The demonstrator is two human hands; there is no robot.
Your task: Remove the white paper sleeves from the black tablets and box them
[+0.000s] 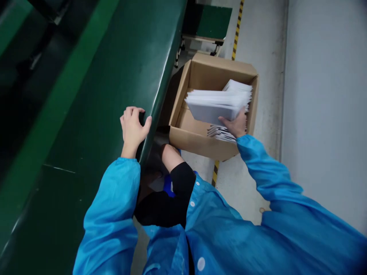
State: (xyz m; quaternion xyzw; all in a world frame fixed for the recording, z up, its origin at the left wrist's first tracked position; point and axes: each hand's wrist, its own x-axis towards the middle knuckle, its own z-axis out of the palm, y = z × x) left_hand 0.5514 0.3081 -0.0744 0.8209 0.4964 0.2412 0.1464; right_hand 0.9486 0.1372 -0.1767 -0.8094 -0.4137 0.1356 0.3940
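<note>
My right hand (236,123) is inside the open cardboard box (197,138), with its thumb over the near side of a stack of thin white papers (212,109). The stack looks tilted, its fanned edges facing up; the other fingers are mostly hidden behind it. More white sheets (239,86) are behind the stack, and a lower pile of thin sheets (220,133) lies near the box's front wall. My left hand (133,128) rests on the green tabletop (114,88) by its right edge, thumb apart from the bent fingers, a dark gap between them.
The box stands on the grey floor (266,95), right of the green table. Behind it is a small green-topped stand (215,21). Yellow-and-black tape (237,30) runs along the floor, and a pale wall (323,95) rises on the right. My knee (172,158) is close to the box.
</note>
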